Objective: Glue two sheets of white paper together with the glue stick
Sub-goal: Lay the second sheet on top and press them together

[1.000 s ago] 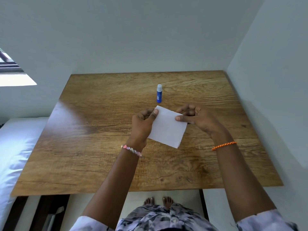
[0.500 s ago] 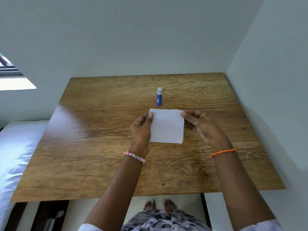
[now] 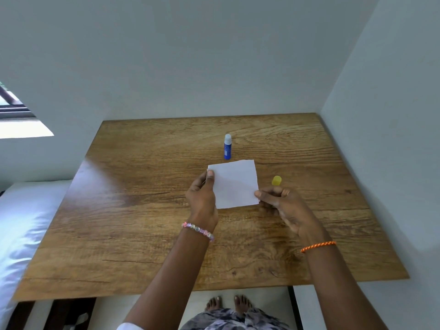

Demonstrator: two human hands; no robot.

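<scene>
We hold the flat, square white paper (image 3: 234,184) just above the brown wood-grain table (image 3: 142,210). Our left hand (image 3: 202,198) pinches its top left corner w/ the thumb on top. Our right hand (image 3: 283,206) pinches the bottom right corner. The round blue glue stick w/ a white cap (image 3: 227,146) stands upright just behind the paper. A small yellow round thing (image 3: 276,180) sits near our right hand.
</scene>
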